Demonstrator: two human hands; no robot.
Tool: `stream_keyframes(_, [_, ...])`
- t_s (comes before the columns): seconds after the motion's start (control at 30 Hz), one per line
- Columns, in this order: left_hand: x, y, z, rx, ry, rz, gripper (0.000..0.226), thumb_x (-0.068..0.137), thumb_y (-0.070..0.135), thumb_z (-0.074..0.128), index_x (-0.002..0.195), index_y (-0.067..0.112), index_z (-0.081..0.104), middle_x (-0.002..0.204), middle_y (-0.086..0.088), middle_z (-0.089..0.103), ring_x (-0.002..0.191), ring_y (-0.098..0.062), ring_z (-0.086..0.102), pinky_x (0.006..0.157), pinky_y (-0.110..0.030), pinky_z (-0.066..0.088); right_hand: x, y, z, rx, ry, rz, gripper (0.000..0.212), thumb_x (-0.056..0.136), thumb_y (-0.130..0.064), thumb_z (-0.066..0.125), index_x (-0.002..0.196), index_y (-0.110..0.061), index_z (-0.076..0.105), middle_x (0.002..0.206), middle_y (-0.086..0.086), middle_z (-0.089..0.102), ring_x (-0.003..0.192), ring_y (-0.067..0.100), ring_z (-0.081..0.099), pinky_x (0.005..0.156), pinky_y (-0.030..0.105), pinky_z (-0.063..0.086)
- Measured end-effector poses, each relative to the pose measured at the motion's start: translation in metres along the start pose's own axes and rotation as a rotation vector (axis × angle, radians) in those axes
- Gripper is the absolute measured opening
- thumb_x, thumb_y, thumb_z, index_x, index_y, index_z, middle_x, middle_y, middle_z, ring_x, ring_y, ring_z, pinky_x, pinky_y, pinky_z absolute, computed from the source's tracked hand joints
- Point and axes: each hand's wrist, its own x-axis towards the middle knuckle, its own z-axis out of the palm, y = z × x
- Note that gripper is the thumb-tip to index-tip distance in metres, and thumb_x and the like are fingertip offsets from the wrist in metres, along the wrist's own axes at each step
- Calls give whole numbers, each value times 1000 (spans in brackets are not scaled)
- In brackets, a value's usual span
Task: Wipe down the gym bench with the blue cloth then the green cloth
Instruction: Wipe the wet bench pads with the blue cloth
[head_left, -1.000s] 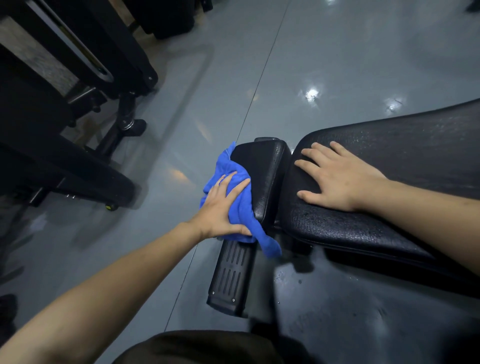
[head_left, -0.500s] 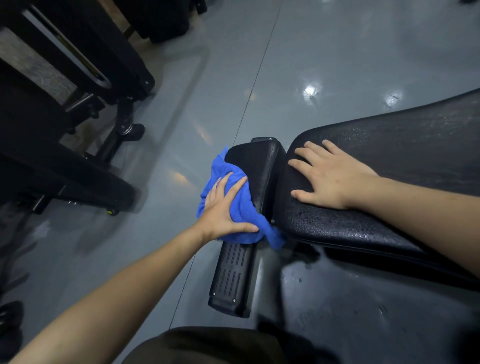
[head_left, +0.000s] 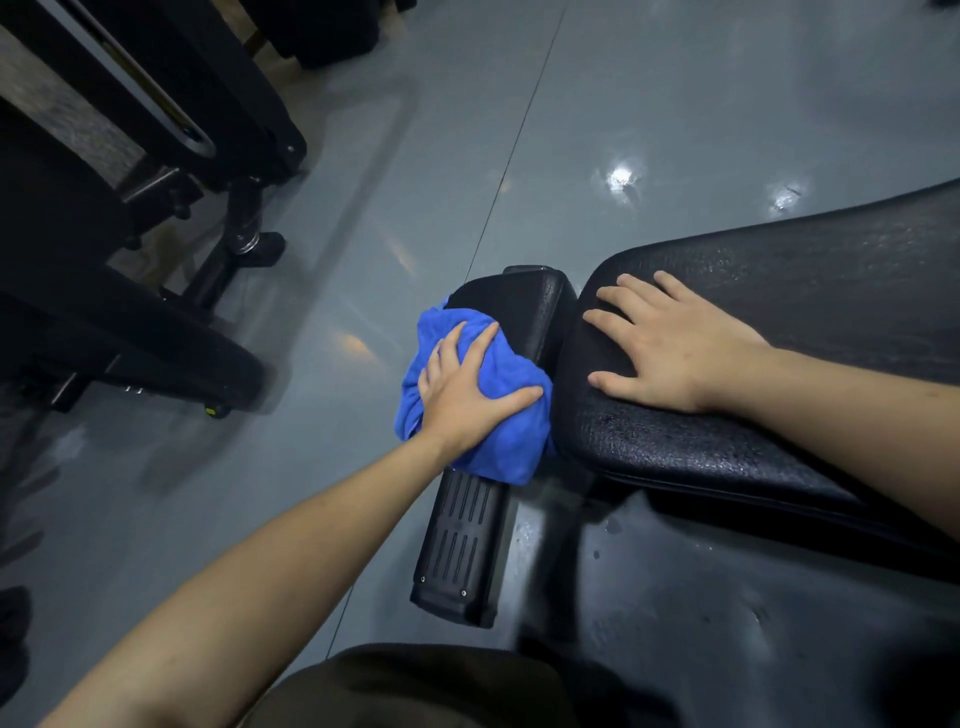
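Nearest, at 6 o'clock, a dark garment fills the bottom edge. Two bare forearms reach in, one from 7 o'clock and one from 3 o'clock. Just beyond, one ribbed black foot of the bench rests on the grey floor. Two hands are at work. The left hand lies spread, fingers splayed, palm pressing one blue cloth onto the near end of the small seat pad; the cloth is bunched and hangs off the pad's left side. The right hand lies flat and open, holding nothing, on the end of the long back pad, which runs off toward 3 o'clock. The two pads sit just beside each other. Farther, at 10 o'clock, black gym machine frames stand well apart from the bench. Two light glints show on the floor at 1 o'clock
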Motion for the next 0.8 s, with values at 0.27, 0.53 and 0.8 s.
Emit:
stream_keyframes(0.27, [47, -4, -10, -14, -12, -45, 95, 60, 91, 47, 147, 56, 31, 163, 9, 17, 151, -17, 14, 120, -50, 12, 0, -1, 0, 22, -11, 9, 93, 82, -76, 9, 157, -22, 23, 163, 6, 20, 152, 26, 8, 124, 48, 7])
stream_keyframes(0.53, [97, -9, -18, -108, -24, -163, 96, 61, 91, 52, 147, 53, 33, 158, 6, 23, 143, -27, 32, 118, -48, 29, 0, 0, 2, 20, 10, 2, 88, 88, -74, 17, 157, -20, 23, 162, 9, 21, 152, 28, 9, 123, 49, 8])
stream_keyframes(0.8, [130, 20, -7, -62, 6, -260, 82, 68, 92, 48, 138, 48, 43, 148, 2, 33, 136, -31, 34, 116, -50, 27, 0, -1, 2, 37, 17, 9, 91, 84, -74, 13, 156, -19, 26, 162, 10, 23, 152, 29, 11, 123, 49, 8])
